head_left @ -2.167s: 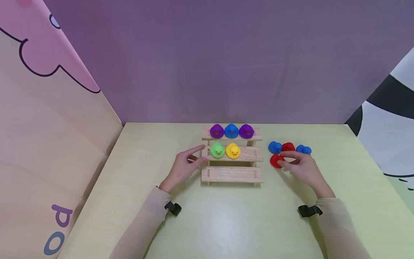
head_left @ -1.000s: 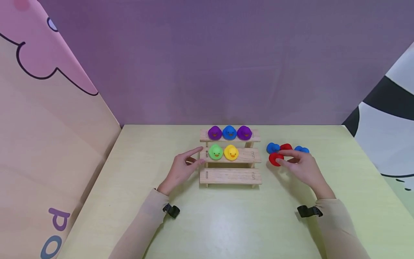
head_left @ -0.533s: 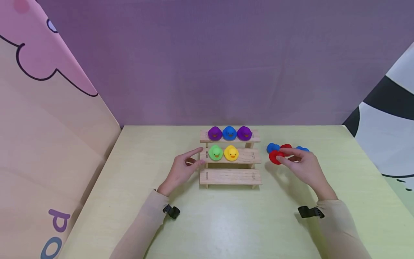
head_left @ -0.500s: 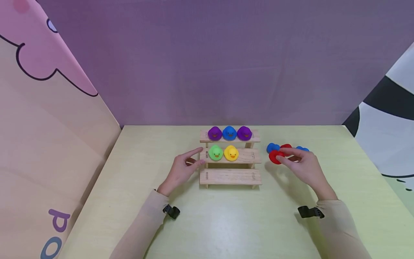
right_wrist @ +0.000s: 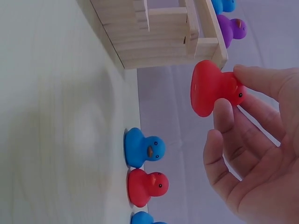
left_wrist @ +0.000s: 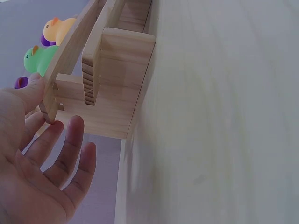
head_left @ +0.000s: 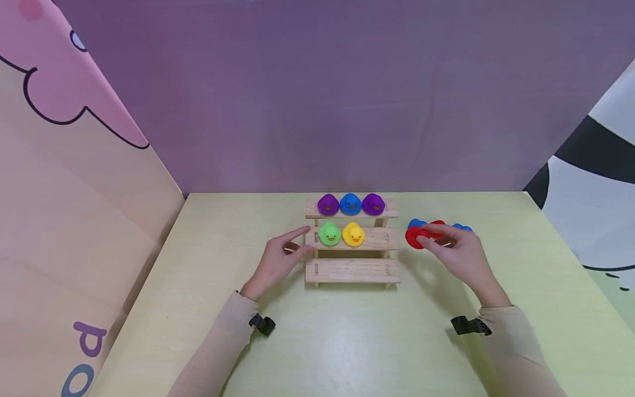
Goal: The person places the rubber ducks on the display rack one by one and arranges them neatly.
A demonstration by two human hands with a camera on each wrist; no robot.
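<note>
My right hand (head_left: 461, 256) pinches a red rubber duck (right_wrist: 205, 88) by its head between thumb and fingers, lifted off the table right of a three-step wooden stand (head_left: 353, 270). My left hand (head_left: 276, 260) holds the left end of the stand's middle step, thumb and fingertips at its edges in the left wrist view. On that step sit a green duck (head_left: 329, 234) and a yellow duck (head_left: 354, 235). A blue duck (head_left: 350, 204) stands between two purple ducks on the top step. The lowest step is bare.
Behind the held duck, a blue duck (right_wrist: 140, 148), a red duck (right_wrist: 145, 186) and another blue duck (right_wrist: 142, 218) stand in a row on the pale table (head_left: 337, 342). A purple backdrop (head_left: 347, 110) rises at the table's rear edge.
My right hand has raised the red duck off the table and shifted it slightly left, toward the stand. My left hand stays at the middle step. The camera view has shifted slightly.
</note>
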